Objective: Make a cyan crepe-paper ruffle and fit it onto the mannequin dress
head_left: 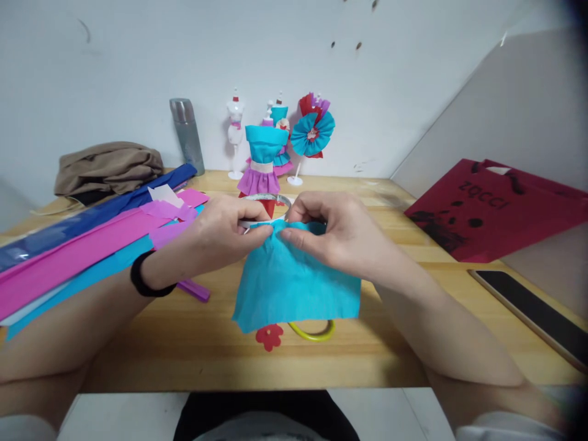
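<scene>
A turquoise piece of crepe paper [298, 285] hangs between my hands above the table, its top edge gathered in small folds. My left hand [223, 229] pinches that edge between thumb and fingers, with a thin white strip [250, 224] running along it. On the other side, my right hand [342, 229] grips the same edge close by, thumb in front. Just behind the fingers shows part of a roll of tape [285, 200]. Below the paper's lower edge lie a red flower cutout [269, 337] and a curved yellow handle or ring [316, 334], partly covered.
Small mannequins [236, 131], several in paper outfits, stand by the wall near a grey bottle [187, 138]. Pink crepe paper [92, 248] and other coloured sheets spread at left beside a brown cloth [108, 171]. A red bag [487, 211] and a phone [528, 312] are at right.
</scene>
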